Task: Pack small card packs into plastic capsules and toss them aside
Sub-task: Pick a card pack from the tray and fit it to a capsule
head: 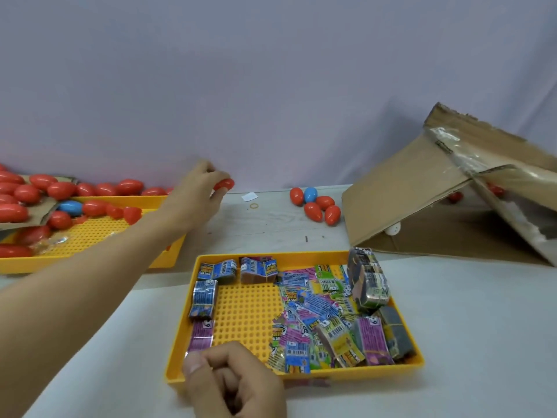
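My left hand (200, 194) reaches far forward over the table and grips a red capsule (224, 184) by its fingertips, near the back wall. My right hand (232, 384) hovers at the front edge of the near yellow tray (241, 309), fingers curled; whether it holds anything I cannot tell. Several small card packs (319, 321) lie loose in that tray's right half. Bundled packs (208, 292) lie along its left side, and a banded stack (367, 279) stands at its back right.
A second yellow tray (90, 233) at the left holds many red capsules (60, 190) and a blue one (70, 207). A small cluster of capsules (316, 203) lies on the table at the back. An opened cardboard box (446, 191) leans at the right. A rubber band (254, 206) lies behind.
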Demonstrator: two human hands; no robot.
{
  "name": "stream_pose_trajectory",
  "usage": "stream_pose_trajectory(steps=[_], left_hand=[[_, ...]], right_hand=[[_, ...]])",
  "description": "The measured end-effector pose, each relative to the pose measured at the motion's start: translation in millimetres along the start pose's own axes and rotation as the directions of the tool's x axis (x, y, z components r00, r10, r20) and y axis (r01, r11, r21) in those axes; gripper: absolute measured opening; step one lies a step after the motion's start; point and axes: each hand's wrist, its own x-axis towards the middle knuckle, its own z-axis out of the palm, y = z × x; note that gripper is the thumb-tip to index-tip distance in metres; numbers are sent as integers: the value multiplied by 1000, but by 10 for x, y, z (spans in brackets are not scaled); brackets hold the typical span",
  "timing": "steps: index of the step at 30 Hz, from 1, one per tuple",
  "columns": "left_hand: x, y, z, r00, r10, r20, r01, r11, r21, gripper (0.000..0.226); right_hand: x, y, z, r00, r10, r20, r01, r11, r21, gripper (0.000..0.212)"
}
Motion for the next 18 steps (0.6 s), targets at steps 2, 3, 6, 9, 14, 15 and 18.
stream_pose_trajectory(steps=[2,3,6,9,14,15,18], left_hand=[[-131,192,-118,998,37,-55,-45,987,-153,34],[-226,292,-197,997,29,-75,-46,969,-244,32],[-633,535,-475,995,-77,-68,27,833,-552,27],[-1111,733,-685,977,-212,0,119,551,-826,31],[-1886,1022,-778,921,-384,71,154,191,-970,46],[-2009,1074,-766,912,-403,82,161,165,-973,46],[-2316,1191,-714,888,-447,108,172,104,-980,41]], right_hand=[[-7,29,-4,999,-34,-26,34,999,-2,21],[-19,21,-23,998,-56,-30,55,998,-9,22],[-32,-11,-64,992,-120,-35,119,993,-4,23],[-52,-47,-86,991,-133,-10,134,991,25,26],[-85,-101,-107,992,-127,-5,127,985,120,26],[-101,-120,-114,992,-123,-7,123,980,155,25],[-161,-137,-152,998,-57,-41,66,957,282,40]])
